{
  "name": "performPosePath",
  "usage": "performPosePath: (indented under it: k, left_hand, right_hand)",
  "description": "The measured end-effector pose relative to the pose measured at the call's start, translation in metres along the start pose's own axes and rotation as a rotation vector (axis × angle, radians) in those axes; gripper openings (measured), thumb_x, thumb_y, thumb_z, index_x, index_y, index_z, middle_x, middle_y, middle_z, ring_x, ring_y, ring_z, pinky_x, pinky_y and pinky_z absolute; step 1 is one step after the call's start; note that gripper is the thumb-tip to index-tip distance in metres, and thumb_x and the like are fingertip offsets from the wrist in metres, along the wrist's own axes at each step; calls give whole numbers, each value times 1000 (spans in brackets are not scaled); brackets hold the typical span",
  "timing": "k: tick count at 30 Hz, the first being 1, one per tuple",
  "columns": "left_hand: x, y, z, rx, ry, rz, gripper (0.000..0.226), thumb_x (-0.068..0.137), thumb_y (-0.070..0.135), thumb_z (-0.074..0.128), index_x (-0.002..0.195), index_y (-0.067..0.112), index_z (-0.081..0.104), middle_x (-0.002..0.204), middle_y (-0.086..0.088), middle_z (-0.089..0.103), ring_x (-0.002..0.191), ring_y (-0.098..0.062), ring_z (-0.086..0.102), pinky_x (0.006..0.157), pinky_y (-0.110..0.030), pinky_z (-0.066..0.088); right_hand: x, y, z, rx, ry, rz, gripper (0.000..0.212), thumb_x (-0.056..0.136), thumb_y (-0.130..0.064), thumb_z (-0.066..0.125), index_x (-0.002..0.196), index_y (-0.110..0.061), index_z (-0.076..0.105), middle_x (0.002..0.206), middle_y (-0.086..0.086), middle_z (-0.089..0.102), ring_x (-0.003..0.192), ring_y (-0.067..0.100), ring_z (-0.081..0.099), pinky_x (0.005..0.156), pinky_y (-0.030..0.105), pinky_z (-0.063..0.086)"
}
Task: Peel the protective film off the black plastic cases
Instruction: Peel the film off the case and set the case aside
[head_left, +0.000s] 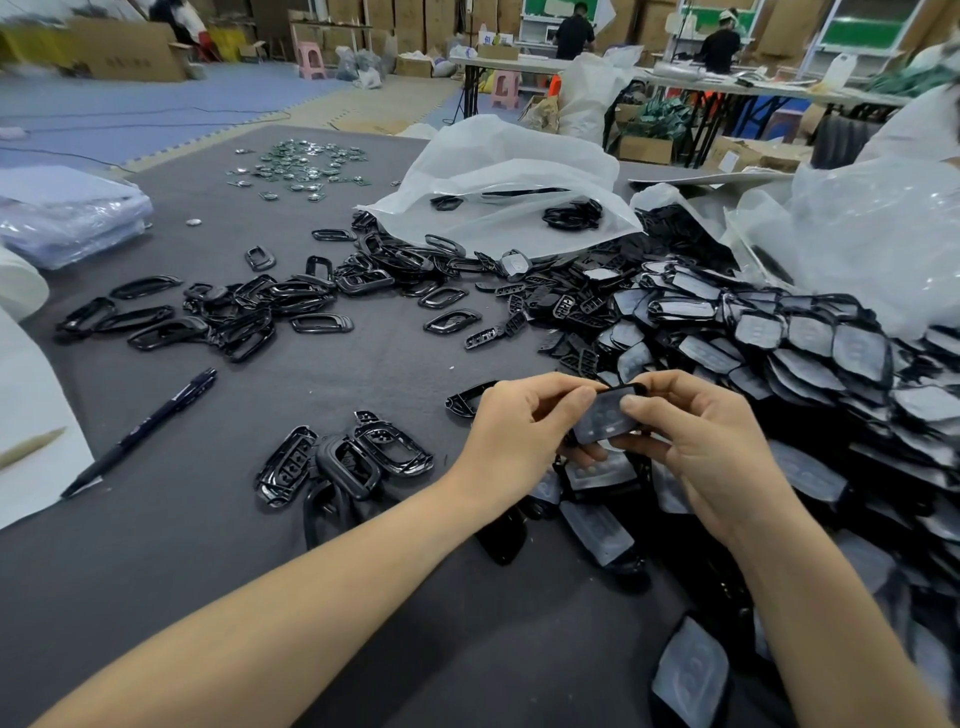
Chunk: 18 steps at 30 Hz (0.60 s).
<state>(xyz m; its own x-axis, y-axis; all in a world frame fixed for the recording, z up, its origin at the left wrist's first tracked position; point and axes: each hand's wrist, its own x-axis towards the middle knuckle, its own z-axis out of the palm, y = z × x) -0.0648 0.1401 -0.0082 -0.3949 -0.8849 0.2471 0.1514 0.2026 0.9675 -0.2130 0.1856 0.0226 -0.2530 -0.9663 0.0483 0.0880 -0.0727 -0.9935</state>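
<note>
Black case (634, 389) sits between both hands, near and right of centre: left hand (519, 423) pinches its upper edge, right hand (701, 452) grips the other end, thumb on the cloudy film (597, 423). Careful: a slipping nail could tear that film short, or the case drops into the unpeeled pile (810, 353) just beyond and gets lost.

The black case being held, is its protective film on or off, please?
On: cloudy film covers the case, pinched by left hand and right hand.

Two hands (519, 423) (698, 441), one held case (608, 418), one pen (140, 431), two pink stools (310, 60) (506, 88)
</note>
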Motion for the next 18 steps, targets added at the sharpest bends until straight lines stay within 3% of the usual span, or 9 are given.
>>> performPosePath:
  k: [9, 14, 18]
  left_hand:
    - [-1, 1, 1, 158, 43, 107, 20, 96, 8, 57, 92, 24, 69, 71, -1, 71, 55, -20, 70, 59, -38, 61]
    - [-1, 3, -1, 227, 97, 104, 18, 98, 16, 55, 89, 8, 69, 71, -16, 70, 54, -23, 70, 52, -43, 58]
    - [-2, 3, 0, 153, 76, 45, 11, 92, 15, 65, 82, 10, 70, 68, -9, 72, 50, -19, 69, 48, -26, 55]
  right_hand:
    - [0, 2, 3, 27, 2, -1, 17, 89, 5, 55, 78, -8, 60, 67, 5, 62, 60, 13, 65, 58, 26, 57]
    - [0, 6, 4, -14, -30, -41, 16, 89, 8, 55, 80, -5, 59, 64, -2, 64, 63, 10, 66, 57, 24, 56]
    - [1, 9, 4, -140, -33, -78, 14, 88, 7, 58, 83, -6, 61, 65, -3, 66, 68, 14, 66, 60, 27, 58]
